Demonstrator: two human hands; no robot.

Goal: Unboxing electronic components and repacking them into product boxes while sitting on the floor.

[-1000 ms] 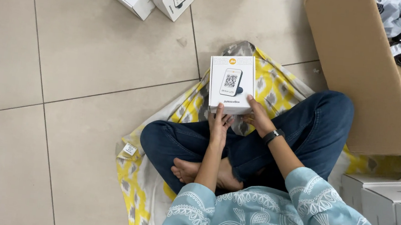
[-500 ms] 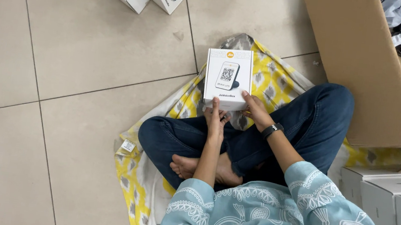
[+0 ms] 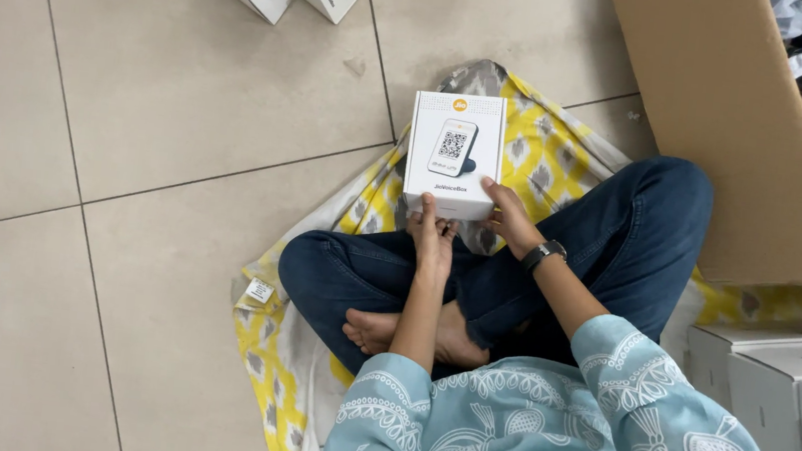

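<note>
A small white box point(image 3: 454, 153) is held above the crossed legs, face up, the left hand point(image 3: 432, 233) closed on its near edge and the right hand point(image 3: 509, 218) apparently gripping its near-right corner, over a yellow patterned cloth point(image 3: 558, 158), a big cardboard carton point(image 3: 725, 121) at far right.

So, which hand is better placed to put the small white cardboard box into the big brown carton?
Right hand: holding the white box, nearer the brown carton on that side.

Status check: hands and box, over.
Left hand and right hand grip small white cardboard box at its near edge. Held above yellow patterned cloth. Nothing obstructing.
</note>
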